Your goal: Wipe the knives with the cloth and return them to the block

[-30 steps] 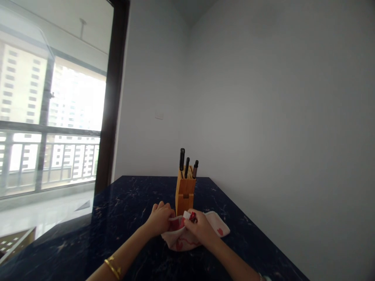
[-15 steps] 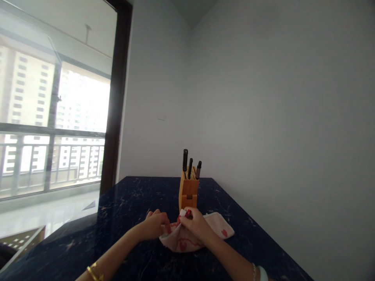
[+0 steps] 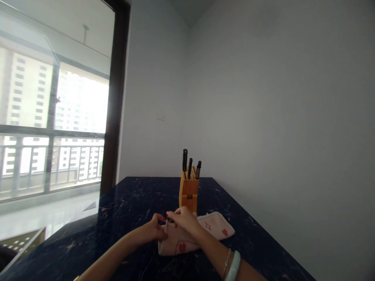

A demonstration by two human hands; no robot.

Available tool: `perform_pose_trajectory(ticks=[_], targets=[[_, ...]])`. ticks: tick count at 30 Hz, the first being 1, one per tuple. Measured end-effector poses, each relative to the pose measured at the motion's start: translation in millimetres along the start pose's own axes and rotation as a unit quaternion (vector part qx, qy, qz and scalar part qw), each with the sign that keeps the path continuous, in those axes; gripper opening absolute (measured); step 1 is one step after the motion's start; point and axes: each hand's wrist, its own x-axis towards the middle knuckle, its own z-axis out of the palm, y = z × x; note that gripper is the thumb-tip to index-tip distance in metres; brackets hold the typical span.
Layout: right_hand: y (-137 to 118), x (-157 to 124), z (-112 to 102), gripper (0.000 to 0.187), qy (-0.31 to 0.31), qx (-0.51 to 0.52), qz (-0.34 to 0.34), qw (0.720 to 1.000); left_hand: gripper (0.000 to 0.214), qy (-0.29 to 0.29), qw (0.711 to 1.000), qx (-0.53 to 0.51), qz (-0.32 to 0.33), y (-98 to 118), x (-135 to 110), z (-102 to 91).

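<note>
A pale pink towel (image 3: 217, 225) with red hearts lies folded on the dark table, close in front of the knife block. My left hand (image 3: 155, 229) is closed on the towel's left end, thumb and fingers around the raised edge. Just right of it, my right hand (image 3: 185, 219) reaches over the towel, its fingertips pinching the same raised edge. Something small and dark shows between the fingertips; I cannot make out what it is. Part of the towel is hidden under my right hand and forearm.
The wooden knife block (image 3: 188, 191) stands upright behind my hands, with black-handled knives (image 3: 184, 160) in its slots. The blue-black marbled table (image 3: 140, 195) reaches to the wall (image 3: 263, 117). At the left is a glass door (image 3: 52, 117) in a dark frame.
My right hand has moved left from the towel's middle to its left end, beside my left hand. The red and white bit at its fingers no longer shows. The towel's left part looks flatter.
</note>
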Motion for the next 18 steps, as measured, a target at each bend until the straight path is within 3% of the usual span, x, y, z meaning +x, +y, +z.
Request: perform_pose_trajectory(ticks=[4, 8, 10, 15, 18], targets=[[17, -5, -27, 0.047, 0.015, -0.053, -0.003, 0.998, 0.053, 0.017, 1.000, -0.018, -0.019, -15, 6, 6.9], [52, -10, -63, 0.023, 0.035, -0.120, 0.023, 0.992, 0.058, 0.034, 0.999, -0.009, -0.031, -20, 7, 4.8], [73, -12, -78, 0.020, 0.034, -0.148, 0.050, 0.987, 0.059, 0.046, 0.998, 0.008, -0.039, -20, 8, 3.7], [120, -11, -107, 0.020, 0.036, -0.198, 0.126, 0.971, 0.067, 0.070, 0.991, 0.093, -0.062, -17, 8, 1.5], [141, -8, -120, 0.023, 0.027, -0.198, 0.159, 0.967, 0.067, 0.125, 0.975, 0.177, -0.054, -7, 5, 1.2]])
